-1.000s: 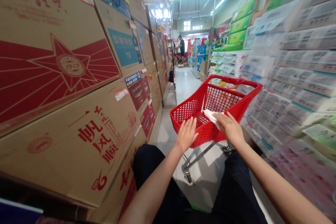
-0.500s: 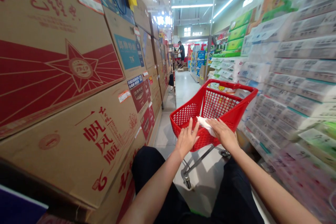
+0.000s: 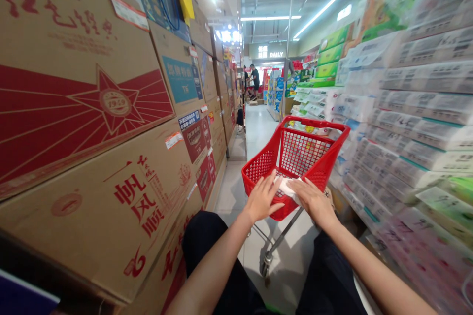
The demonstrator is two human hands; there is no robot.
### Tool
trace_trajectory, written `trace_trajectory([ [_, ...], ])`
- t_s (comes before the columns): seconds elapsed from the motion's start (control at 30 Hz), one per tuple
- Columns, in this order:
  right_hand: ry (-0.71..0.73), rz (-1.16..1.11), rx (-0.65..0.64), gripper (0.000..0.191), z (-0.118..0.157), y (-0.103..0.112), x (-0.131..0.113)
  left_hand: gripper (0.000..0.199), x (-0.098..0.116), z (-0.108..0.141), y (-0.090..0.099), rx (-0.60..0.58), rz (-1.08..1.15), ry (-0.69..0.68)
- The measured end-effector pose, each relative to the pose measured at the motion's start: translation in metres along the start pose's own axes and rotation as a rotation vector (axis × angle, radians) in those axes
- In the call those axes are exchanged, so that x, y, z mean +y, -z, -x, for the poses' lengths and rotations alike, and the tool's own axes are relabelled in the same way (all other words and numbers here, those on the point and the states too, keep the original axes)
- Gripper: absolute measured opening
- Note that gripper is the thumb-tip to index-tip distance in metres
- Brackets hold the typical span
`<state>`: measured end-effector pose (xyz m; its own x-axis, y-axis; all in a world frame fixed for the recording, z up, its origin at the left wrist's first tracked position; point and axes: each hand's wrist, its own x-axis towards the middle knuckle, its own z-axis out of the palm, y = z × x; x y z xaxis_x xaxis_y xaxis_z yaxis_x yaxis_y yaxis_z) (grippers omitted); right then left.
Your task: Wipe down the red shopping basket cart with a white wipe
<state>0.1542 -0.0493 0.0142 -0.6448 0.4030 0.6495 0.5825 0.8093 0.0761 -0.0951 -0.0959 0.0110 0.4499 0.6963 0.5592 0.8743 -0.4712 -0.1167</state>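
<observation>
A red plastic shopping cart (image 3: 254, 168) on a grey metal frame stands in front of my knees. My left hand (image 3: 263, 199) is at the cart's near rim, fingers spread, with nothing in it. My right hand (image 3: 314, 202) presses a crumpled white cloth or tissue (image 3: 287, 187) against the same rim, its fingers lying over the material. The fingertips of both hands come close together around the white piece. How far my right fingers wrap under it is hidden.
Stacked cardboard cartons (image 3: 92, 197) wall the left side. Piles of plastic-wrapped paper packs (image 3: 417, 103) line the right. Tiled floor (image 3: 258, 118) runs ahead between them, with a person in dark clothes (image 3: 254, 78) far down the aisle.
The cart has turned and shifted a little to the left. My right hand and the white cloth are slightly lower, and my left hand stays near the rim with its fingers spread.
</observation>
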Motion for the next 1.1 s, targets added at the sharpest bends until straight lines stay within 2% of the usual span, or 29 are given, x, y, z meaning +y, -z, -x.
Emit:
trace_trajectory([
  [0.1,-0.092,0.041,0.027,0.049,-0.001,-0.002,0.009,0.093,-0.018,0.005,-0.009,-0.025,-0.049,0.083],
  [0.2,-0.148,0.071,0.070,0.045,-0.002,-0.007,0.003,0.092,-0.019,0.002,-0.020,-0.036,-0.086,0.122],
  [0.37,-0.047,0.048,0.026,0.053,0.007,-0.008,-0.027,0.093,-0.006,-0.006,-0.026,-0.009,-0.107,0.153],
  [0.47,-0.053,0.057,0.016,0.054,0.012,-0.007,-0.042,0.098,0.004,-0.010,-0.026,-0.017,-0.097,0.179],
  [0.57,-0.091,0.091,0.026,0.050,0.009,-0.010,-0.050,0.102,0.018,-0.014,-0.027,-0.045,-0.084,0.226],
  [0.7,-0.105,0.133,0.034,0.045,0.003,-0.012,-0.049,0.094,0.029,-0.018,-0.028,-0.061,-0.051,0.244],
  [0.77,-0.087,0.140,0.019,0.048,0.007,-0.007,-0.043,0.088,0.022,-0.015,-0.027,-0.054,-0.017,0.157],
  [0.87,-0.068,0.149,0.002,0.053,0.023,0.005,-0.027,0.076,-0.002,-0.004,-0.023,-0.018,-0.016,0.064],
  [0.93,-0.103,0.163,0.021,0.055,0.035,0.011,-0.016,0.068,-0.019,0.004,-0.021,0.019,-0.058,0.152],
  [1.0,-0.148,0.167,0.048,0.056,0.042,0.012,-0.009,0.066,-0.029,0.009,-0.021,0.014,-0.059,0.183],
  [1.1,-0.172,0.144,0.052,0.054,0.034,0.000,-0.012,0.069,-0.023,0.009,-0.025,-0.005,-0.019,0.156],
])
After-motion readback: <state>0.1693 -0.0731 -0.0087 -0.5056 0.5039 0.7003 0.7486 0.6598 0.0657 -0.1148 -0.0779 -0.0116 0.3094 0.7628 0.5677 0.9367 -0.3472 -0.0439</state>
